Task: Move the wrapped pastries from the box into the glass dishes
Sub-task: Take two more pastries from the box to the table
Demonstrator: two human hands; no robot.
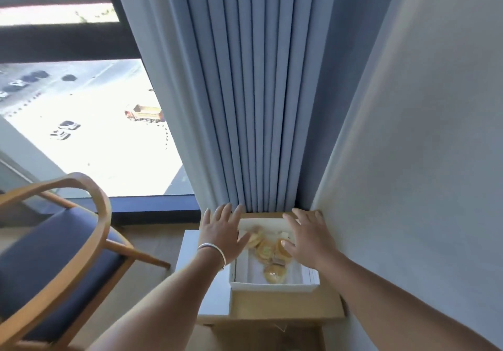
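Both hands are out over the box (272, 285), fingers spread and flat, holding nothing. The left hand (223, 232), with a bangle (215, 250) at the wrist, hangs over the box's left wall; the right hand (306, 237) hangs over its right side, close to the wall (422, 160).

The step in hand looks like the first reach for a pastry. To do it well, lower 1 hand into the box and pinch a single wrapper by its loose edge, not the soft middle, while the other hand steadies the box rim. The film is likely slippery.

The pastries (268, 250), about 4 or 5, though blurred, lie inside the box between and just below the 2 hands; 1 sits apart near the front. No glass dishes are in view. The box sits on a small table (283, 305) in the corner, below the curtain (258, 92).
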